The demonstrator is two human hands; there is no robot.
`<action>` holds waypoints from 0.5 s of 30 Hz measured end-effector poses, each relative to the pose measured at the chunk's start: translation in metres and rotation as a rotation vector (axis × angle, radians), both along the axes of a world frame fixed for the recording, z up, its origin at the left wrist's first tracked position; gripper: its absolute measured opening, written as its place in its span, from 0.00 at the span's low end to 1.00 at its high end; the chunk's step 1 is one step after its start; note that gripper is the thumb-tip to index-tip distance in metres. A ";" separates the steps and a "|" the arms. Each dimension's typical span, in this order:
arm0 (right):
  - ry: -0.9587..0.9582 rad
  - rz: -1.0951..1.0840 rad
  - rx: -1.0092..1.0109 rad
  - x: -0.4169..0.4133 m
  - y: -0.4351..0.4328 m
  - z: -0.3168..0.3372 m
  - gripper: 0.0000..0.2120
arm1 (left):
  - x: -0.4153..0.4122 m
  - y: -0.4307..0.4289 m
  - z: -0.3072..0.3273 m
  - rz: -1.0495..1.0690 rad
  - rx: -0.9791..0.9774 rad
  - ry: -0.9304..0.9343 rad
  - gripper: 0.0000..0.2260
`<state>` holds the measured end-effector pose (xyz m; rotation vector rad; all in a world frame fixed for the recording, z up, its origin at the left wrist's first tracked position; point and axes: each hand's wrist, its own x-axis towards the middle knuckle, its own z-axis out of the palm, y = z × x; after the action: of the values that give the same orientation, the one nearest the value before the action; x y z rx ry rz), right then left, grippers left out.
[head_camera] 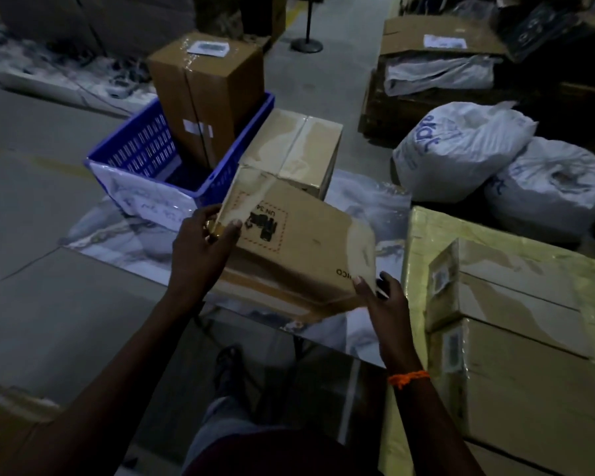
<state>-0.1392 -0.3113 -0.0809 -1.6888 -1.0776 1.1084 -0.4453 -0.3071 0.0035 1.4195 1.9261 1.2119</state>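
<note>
Standing in the blue crate [141,149]: a tall taped carton [207,94], white label unreadable. Left hand [203,242] grips the left corner of the cardboard box [299,242], which is tilted over the marbled table [375,207] and printed "UN 34" in a dashed mark, plus "ICO". Right hand [382,304] pinches its right corner. White sacks [461,146] show blue "at".

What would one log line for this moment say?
box: tilted over table | left hand: grips far corner | right hand: grips near corner | behind: blue crate holding tall box
</note>
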 end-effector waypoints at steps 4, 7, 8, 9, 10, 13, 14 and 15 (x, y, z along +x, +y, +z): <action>0.089 -0.030 0.090 0.005 -0.007 0.001 0.18 | 0.003 -0.018 -0.020 -0.048 -0.083 -0.157 0.23; -0.003 -0.091 0.131 0.019 -0.009 0.004 0.17 | 0.018 -0.031 -0.036 -0.062 -0.128 -0.217 0.24; -0.012 -0.103 0.146 0.025 -0.011 0.003 0.18 | 0.025 -0.033 -0.038 -0.073 -0.147 -0.243 0.24; -0.015 -0.117 0.150 0.031 -0.015 0.004 0.19 | 0.030 -0.035 -0.042 -0.084 -0.161 -0.265 0.21; -0.013 -0.128 0.153 0.037 -0.018 0.004 0.21 | 0.035 -0.038 -0.044 -0.102 -0.180 -0.284 0.19; 0.008 -0.140 0.156 0.049 -0.028 0.006 0.20 | 0.039 -0.038 -0.058 -0.133 -0.210 -0.323 0.27; 0.011 -0.146 0.152 0.050 -0.030 0.005 0.18 | 0.039 -0.038 -0.063 -0.124 -0.219 -0.323 0.31; 0.014 -0.157 0.147 0.050 -0.033 0.004 0.16 | 0.037 -0.037 -0.069 -0.120 -0.219 -0.324 0.33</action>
<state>-0.0890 -0.3440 -0.0767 -1.6170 -0.9756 0.9186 -0.4079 -0.3439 -0.0651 1.1310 1.6690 1.0635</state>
